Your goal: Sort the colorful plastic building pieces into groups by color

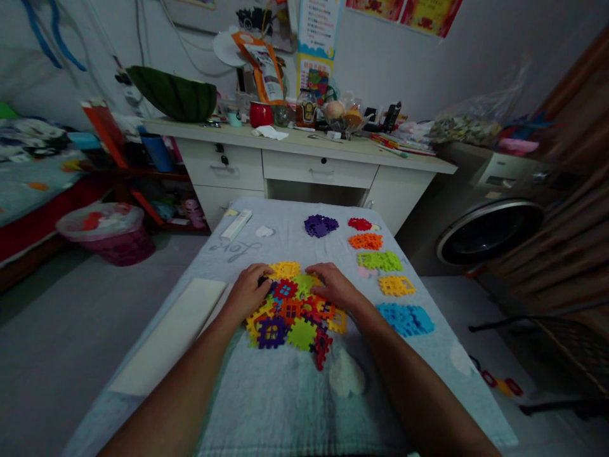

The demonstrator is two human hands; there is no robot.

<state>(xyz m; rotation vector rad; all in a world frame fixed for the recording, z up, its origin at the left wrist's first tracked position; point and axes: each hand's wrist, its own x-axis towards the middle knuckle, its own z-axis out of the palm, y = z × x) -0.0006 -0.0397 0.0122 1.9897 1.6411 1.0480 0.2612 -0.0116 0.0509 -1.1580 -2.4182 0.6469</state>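
Note:
A flat mass of joined plastic snap tiles (295, 314) in yellow, orange, red, green and purple lies in the middle of a cloth-covered table (266, 406). My left hand (250, 291) rests on its left edge, fingers curled down onto the tiles. On the upper right edge lies my right hand (335, 284), fingers bent and pressing on the pieces. To the right, sorted piles sit in a column: purple (320, 225), red (360, 223), orange (365, 241), green (379, 260), yellow (396, 285), blue (405, 318).
A white slab (169, 333) lies along the table's left edge and a white box (236, 224) at the far left. Behind stands a cluttered desk (304, 155) with drawers. A washing machine (490, 222) is on the right, a pink bin (107, 231) on the left.

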